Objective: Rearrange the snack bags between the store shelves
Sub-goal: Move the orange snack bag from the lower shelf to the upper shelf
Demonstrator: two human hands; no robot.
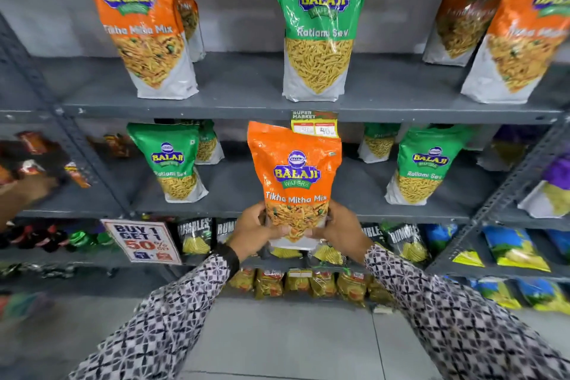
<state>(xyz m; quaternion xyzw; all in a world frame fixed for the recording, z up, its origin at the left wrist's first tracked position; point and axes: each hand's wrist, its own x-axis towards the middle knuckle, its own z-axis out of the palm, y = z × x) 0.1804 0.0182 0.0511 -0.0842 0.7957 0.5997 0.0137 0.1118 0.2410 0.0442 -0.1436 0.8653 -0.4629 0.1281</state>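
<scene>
We've got the left hand [257, 230] and right hand [340, 230] both clenched on the bottom of an orange snack bag [294, 173], upright, in front of the middle shelf [231, 191]. Green bags [171, 160] flank it there; the upper shelf [246, 83] holds orange and green bags.

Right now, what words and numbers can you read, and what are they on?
"BALAJI WAFERS Tikha Mitha Mix": held orange bag
"BALAJI WAFERS Ratlami Sev": top-shelf green bag
"SUPER MARKET", "40": price tag; other price blurred
"BUY 1 GET 1 50%": sign; rest unreadable
"RUMBLES": black bags
</scene>
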